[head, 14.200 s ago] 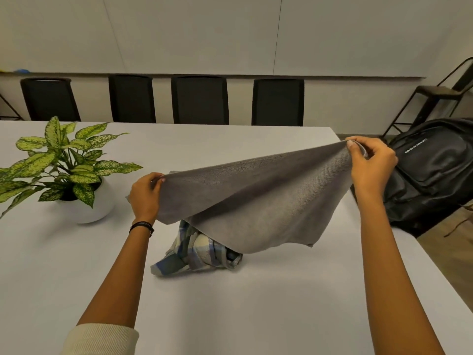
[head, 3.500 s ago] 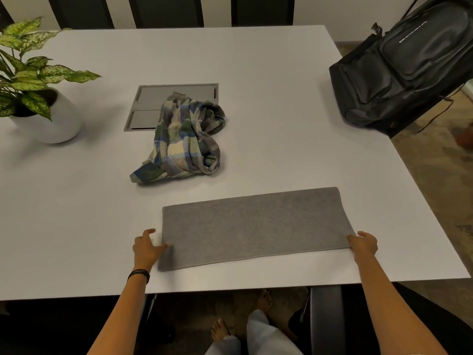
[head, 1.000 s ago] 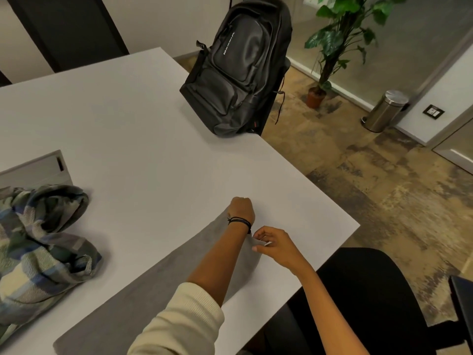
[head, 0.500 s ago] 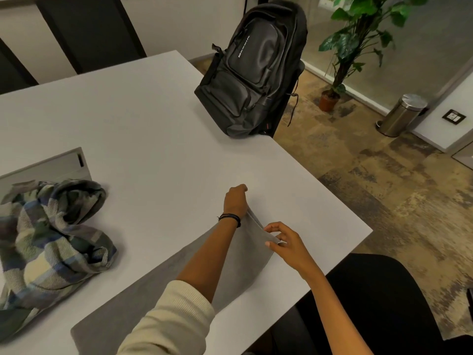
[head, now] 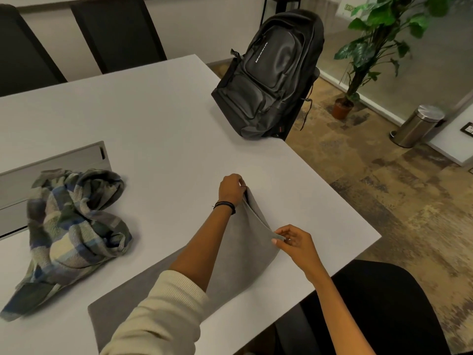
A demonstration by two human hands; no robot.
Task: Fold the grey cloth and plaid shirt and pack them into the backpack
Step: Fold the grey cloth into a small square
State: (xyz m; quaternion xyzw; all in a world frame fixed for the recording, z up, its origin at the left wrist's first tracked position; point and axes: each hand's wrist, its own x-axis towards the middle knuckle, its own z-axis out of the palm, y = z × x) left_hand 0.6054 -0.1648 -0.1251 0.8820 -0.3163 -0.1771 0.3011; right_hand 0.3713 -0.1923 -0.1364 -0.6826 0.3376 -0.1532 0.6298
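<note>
Pinching the near corner of the grey cloth (head: 243, 254), the right hand (head: 294, 242) lifts that end off the worktop (head: 158, 119); the left hand (head: 231, 188) pinches the far corner. Leftward lies the crumpled plaid shirt (head: 74, 226). Beyond, the backpack (head: 271, 75) stands at the worktop's far edge.

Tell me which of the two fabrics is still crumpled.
The plaid shirt, bunched in a heap left of the flat grey cloth both hands hold.

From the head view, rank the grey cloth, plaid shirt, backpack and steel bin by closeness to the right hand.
1. Grey cloth, pinched by the right hand.
2. Plaid shirt, across the table to the left.
3. Backpack, at the far table corner.
4. Steel bin, on the floor, far right.
</note>
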